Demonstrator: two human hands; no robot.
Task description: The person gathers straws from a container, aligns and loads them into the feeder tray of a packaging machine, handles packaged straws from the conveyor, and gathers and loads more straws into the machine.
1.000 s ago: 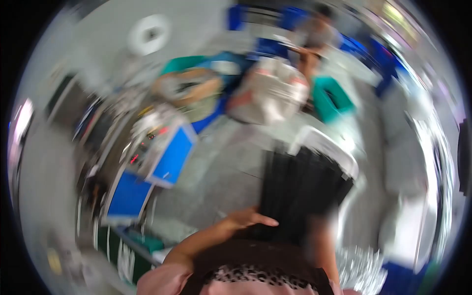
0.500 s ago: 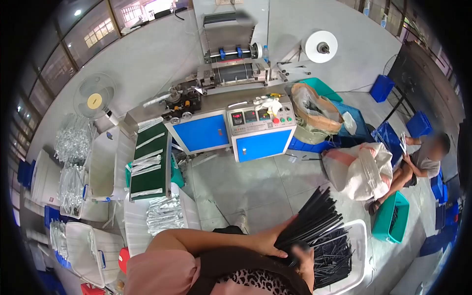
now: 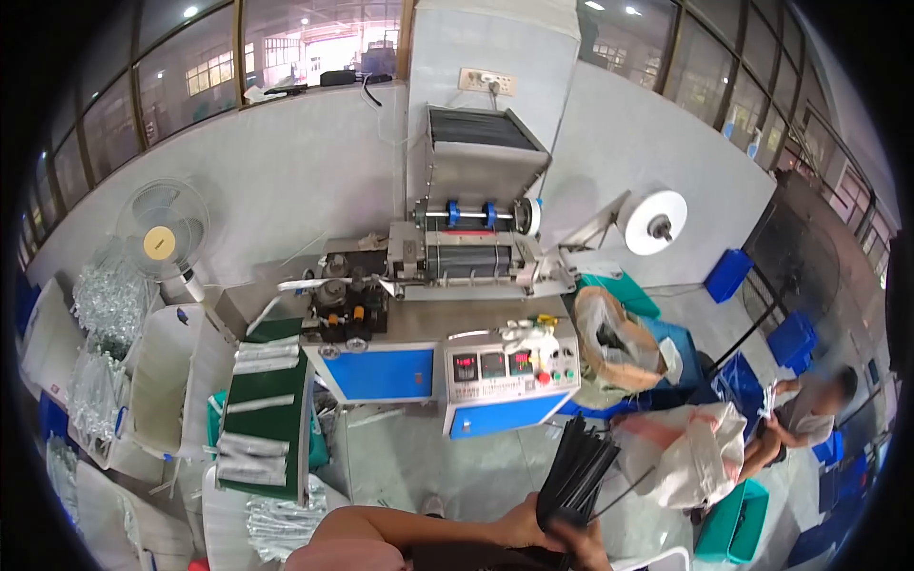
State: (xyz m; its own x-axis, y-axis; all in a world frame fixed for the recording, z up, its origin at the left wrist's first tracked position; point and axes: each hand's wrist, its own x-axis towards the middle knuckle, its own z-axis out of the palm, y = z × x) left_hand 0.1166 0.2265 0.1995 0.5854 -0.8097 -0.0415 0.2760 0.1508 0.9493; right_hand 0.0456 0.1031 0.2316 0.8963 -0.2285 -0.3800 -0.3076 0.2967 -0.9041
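Note:
A thick bundle of black straws point(image 3: 575, 471) stands upright in front of my body, its tops fanned unevenly. My left hand point(image 3: 526, 525) is closed round its lower left side. At the lower right, my right hand point(image 3: 583, 544) is pressed to the bundle's base, its fingers partly blurred. One straw point(image 3: 630, 492) sticks out to the right, away from the rest. Beneath my right hand, the rim of a white bin point(image 3: 657, 563) shows at the bottom edge; its contents are mostly hidden.
Ahead stands a wrapping machine with a control panel point(image 3: 512, 371) and a hopper point(image 3: 484, 128). A green conveyor point(image 3: 255, 409) carries white wrapped pieces at left, near a fan point(image 3: 162, 238). To the right are a white sack point(image 3: 690, 457), a green bin point(image 3: 733, 521) and a seated person point(image 3: 807, 419).
My view has tilted up, so the machine sits lower in the frame and the white bin is mostly out of sight. The bundle has gone from leaning right to nearly upright.

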